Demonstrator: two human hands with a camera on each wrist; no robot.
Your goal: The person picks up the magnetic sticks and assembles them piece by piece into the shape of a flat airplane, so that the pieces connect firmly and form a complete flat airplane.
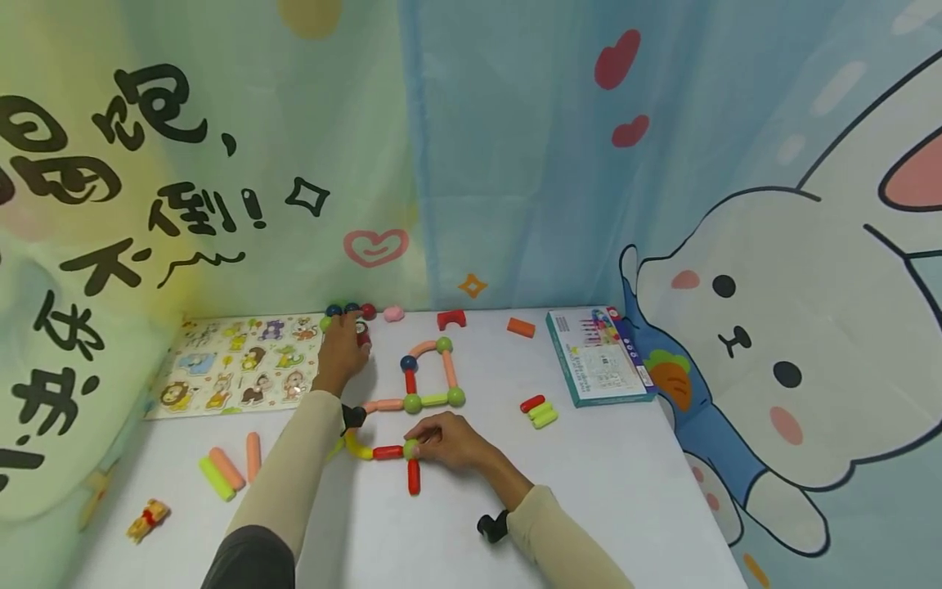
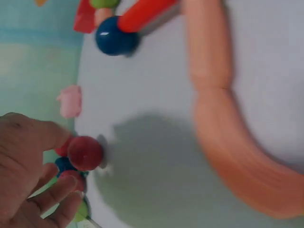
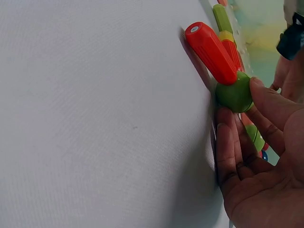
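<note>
My right hand [image 1: 452, 442] pinches a green ball [image 3: 232, 95] between thumb and fingers. A red rod [image 3: 209, 50] sticks out from that ball, and a second red rod [image 1: 388, 452] joins it to a yellow curved rod [image 1: 358, 447]. At the back of the table my left hand [image 1: 342, 353] reaches over a cluster of balls, its fingers loosely spread. Around its fingertips are a red ball [image 2: 85, 153], a blue ball [image 2: 64, 165] and a green ball [image 2: 81, 211]. An orange curved rod [image 2: 242, 166] passes near the left wrist camera.
Behind the right hand lies a joined shape of rods and balls, with a green ball [image 1: 413, 403] at its corner. A sticker sheet [image 1: 250, 360], a box [image 1: 599, 356], loose rods [image 1: 226, 468], a bear figure [image 1: 148, 520] and a pink piece [image 1: 393, 313] lie about.
</note>
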